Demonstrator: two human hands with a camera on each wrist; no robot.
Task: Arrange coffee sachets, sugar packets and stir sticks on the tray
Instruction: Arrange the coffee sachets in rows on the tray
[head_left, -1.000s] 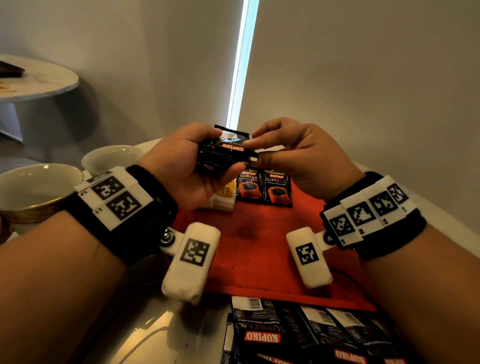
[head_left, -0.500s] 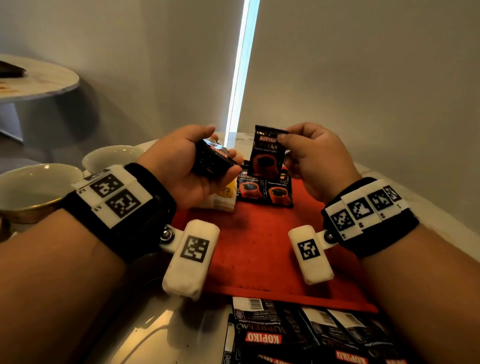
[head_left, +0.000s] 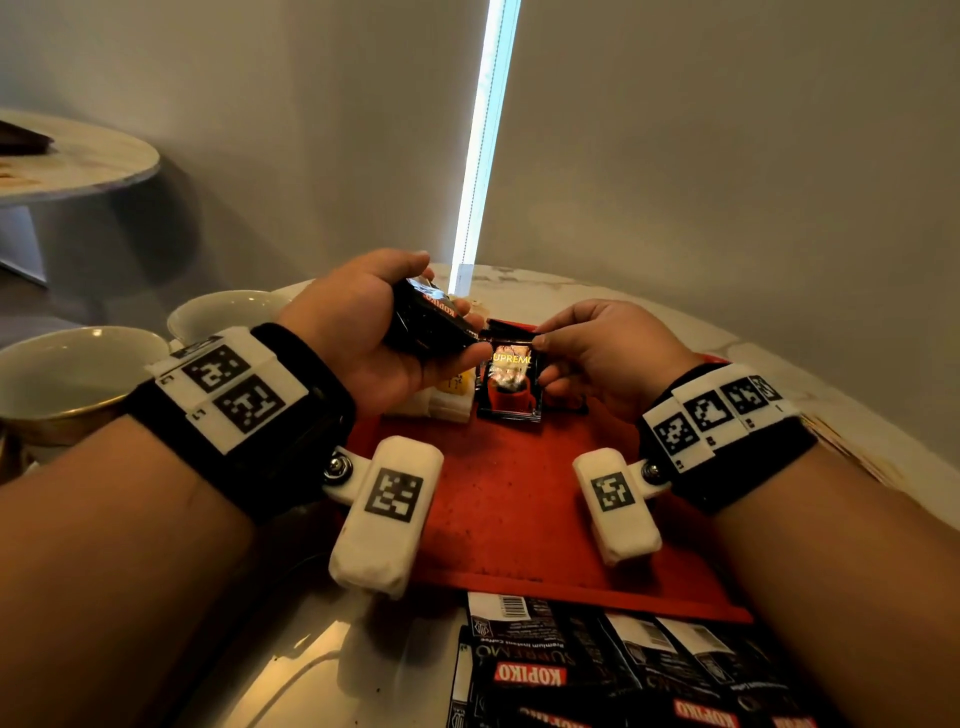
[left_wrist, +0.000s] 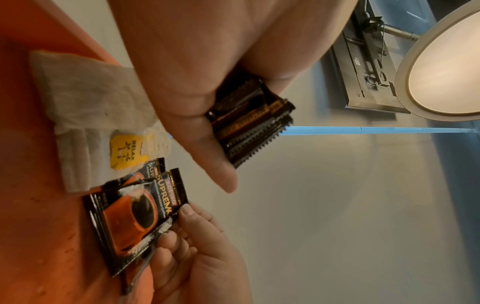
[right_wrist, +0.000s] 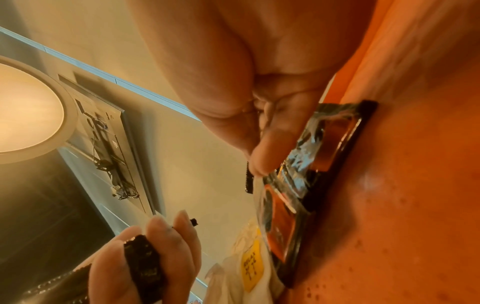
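Head view, read from left to right: 2 cups (head_left: 78, 374) stand at the bench's left edge, then the left hand (head_left: 363, 338), whose grip is curled round a small stack of coffee sachets (head_left: 431, 322) and carries it above the far-left part of the red tray (head_left: 519, 509). Under that hand lie pale tea bags (left_wrist: 85, 102) with a yellow tag, on the tray's far-left corner. Just beside them, at the tray's far edge, the right hand (head_left: 602, 353) pinches 1 sachet (head_left: 511, 384) by its top seam between thumb and fingers; its lower edge meets the tray, and the left wrist view shows it going down over other sachets already lying there. More sachets (head_left: 597, 670) lie loose on the bench at the tray's near edge.

These sachets look light, thin and glossy, so I judge them slippery against each other and apt to fan out of a stack; the crimped, serrated seams give the surest hold, and a light pinch should do, since the powder inside shifts but will not break. The held stack likely needs steady side pressure.

Most of the tray's middle and near half shows bare red surface, leaving room for the next rows. Its right edge is hidden by the right wrist. No stir sticks are visible.
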